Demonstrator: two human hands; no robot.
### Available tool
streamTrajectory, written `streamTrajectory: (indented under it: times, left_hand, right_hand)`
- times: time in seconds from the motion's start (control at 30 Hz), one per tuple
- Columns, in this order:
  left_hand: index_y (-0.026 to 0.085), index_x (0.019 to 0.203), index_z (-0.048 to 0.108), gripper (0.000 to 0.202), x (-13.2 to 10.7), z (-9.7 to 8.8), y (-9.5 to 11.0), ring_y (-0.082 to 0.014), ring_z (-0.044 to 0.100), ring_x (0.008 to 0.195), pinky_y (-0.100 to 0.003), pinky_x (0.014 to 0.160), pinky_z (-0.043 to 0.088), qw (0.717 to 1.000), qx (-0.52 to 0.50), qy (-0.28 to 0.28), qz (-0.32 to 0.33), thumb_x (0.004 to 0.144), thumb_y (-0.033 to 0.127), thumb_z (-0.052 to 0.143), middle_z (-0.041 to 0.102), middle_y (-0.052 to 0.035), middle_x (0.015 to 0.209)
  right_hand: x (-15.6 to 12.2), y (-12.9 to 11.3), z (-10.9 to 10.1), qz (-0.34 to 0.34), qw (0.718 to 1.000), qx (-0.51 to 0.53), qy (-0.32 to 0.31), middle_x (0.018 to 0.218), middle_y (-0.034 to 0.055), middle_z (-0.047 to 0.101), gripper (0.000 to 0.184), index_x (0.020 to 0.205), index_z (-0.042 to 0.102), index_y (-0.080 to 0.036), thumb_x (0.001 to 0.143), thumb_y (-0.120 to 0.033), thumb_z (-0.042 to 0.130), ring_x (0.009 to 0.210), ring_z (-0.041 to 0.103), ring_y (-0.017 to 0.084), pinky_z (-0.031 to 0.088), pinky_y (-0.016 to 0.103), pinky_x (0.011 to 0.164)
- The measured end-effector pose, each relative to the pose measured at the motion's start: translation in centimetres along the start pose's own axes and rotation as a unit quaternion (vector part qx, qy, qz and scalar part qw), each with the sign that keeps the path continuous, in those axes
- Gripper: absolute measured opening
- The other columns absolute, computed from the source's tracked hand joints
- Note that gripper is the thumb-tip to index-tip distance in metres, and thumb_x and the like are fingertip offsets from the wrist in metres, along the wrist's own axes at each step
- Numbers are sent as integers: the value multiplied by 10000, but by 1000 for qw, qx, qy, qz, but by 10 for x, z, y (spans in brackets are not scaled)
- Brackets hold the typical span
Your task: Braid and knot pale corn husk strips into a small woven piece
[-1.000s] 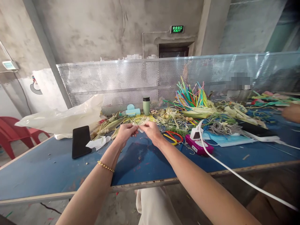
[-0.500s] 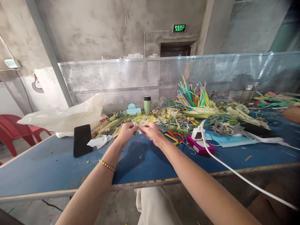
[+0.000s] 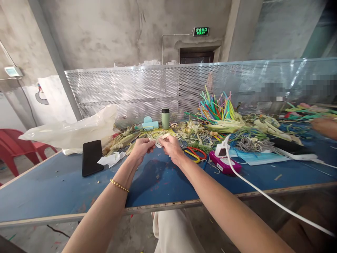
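Above the blue table, my left hand (image 3: 143, 148) and my right hand (image 3: 171, 147) face each other with a small gap between them. Both pinch a thin pale strip (image 3: 158, 143), whitish in the middle; it looks like corn husk, but I cannot be sure. One cream-coloured end (image 3: 165, 136) sticks up over my right fingers. Behind my hands lie loose husk scraps (image 3: 196, 133) and a yellow sheet (image 3: 171, 131). Scissors with red and yellow handles (image 3: 196, 154) rest to the right of my right hand. A crumpled white tissue (image 3: 112, 159) lies left of my left hand.
On the left are a black phone (image 3: 92, 158) and a large plastic bag (image 3: 71, 130). A green bottle (image 3: 165, 118) stands behind. Colourful stems (image 3: 217, 107), a purple box (image 3: 225, 164) with a charger and white cable (image 3: 263, 191) are right. Another person's hand (image 3: 325, 127) shows far right.
My hands have moved slightly apart, and more of the pale strip shows between them. One end now rises over my right fingers. The other person's hand has come further into view.
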State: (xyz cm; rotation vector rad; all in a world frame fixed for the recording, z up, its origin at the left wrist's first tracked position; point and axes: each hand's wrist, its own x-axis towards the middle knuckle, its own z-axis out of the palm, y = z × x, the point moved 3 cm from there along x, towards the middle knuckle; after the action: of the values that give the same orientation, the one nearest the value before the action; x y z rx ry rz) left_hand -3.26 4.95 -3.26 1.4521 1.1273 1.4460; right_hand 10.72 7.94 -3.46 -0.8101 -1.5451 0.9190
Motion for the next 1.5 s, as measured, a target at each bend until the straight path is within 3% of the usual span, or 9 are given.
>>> streamTrajectory:
  times: [0.43, 0.63, 0.83, 1.0, 1.13, 1.27, 1.37, 1.5]
  left_hand:
    - [145, 553, 579, 319, 1, 1, -2, -78, 450, 453, -225, 467, 301, 998, 56, 16, 25, 627, 407, 744, 554, 6, 521]
    - [156, 498, 550, 279, 3, -3, -1, -71, 409, 415, -225, 456, 296, 993, 90, 67, 30, 649, 354, 676, 509, 24, 453]
    - [160, 474, 547, 229, 6, -12, -3, -81, 423, 423, -232, 473, 310, 987, 108, 116, 10, 626, 305, 638, 513, 22, 440]
    - [149, 484, 587, 234, 9, -17, -6, -91, 434, 464, -237, 501, 313, 983, 140, 120, 7, 624, 331, 634, 560, 2, 467]
    - [140, 548, 629, 205, 9, -17, -10, -116, 510, 506, -240, 527, 337, 986, 137, 99, -13, 619, 332, 647, 623, -18, 524]
    - [135, 550, 634, 187, 10, -14, -11, -133, 564, 535, -250, 571, 376, 993, 107, 54, -14, 628, 305, 638, 656, -46, 545]
    - [139, 531, 638, 185, 8, -13, -10, -129, 549, 528, -261, 596, 387, 991, 132, 35, -13, 635, 292, 639, 661, -52, 539]
    - [150, 532, 655, 193, 3, -9, -6, -139, 545, 554, -276, 623, 399, 988, 153, -24, -14, 649, 303, 641, 674, -55, 559]
  right_hand:
    - [-1, 3, 0, 59, 998, -8, 22, 510, -53, 514, 152, 714, 574, -168, 738, -292, 659, 407, 369, 63, 274, 201, 424]
    - [-4, 0, 2, 121, 992, 20, -37, 549, -28, 542, 216, 637, 534, -163, 784, -261, 658, 353, 327, 39, 220, 198, 351]
    - [-6, -9, -1, 90, 991, -61, -78, 532, -23, 578, 69, 716, 611, -150, 759, -141, 664, 397, 447, 71, 314, 193, 382]
    - [-7, -17, -4, 78, 992, -19, -94, 479, -57, 527, 78, 806, 653, -144, 760, -92, 620, 397, 425, 62, 312, 181, 396]
    - [-6, -20, -6, 73, 984, 36, -161, 587, 4, 649, 79, 788, 676, -123, 774, -108, 599, 459, 528, 74, 386, 191, 453]
    - [-4, -17, -8, 73, 974, 84, -198, 775, 57, 745, 114, 839, 699, -132, 729, -157, 689, 662, 659, 122, 496, 233, 627]
    - [0, -13, -9, 44, 979, 71, -186, 796, 59, 751, 211, 852, 713, -140, 662, -207, 774, 719, 672, 146, 508, 264, 681]
    - [6, -13, -13, -65, 991, -32, -116, 772, 57, 741, 146, 830, 737, -145, 750, -266, 720, 697, 648, 154, 495, 282, 689]
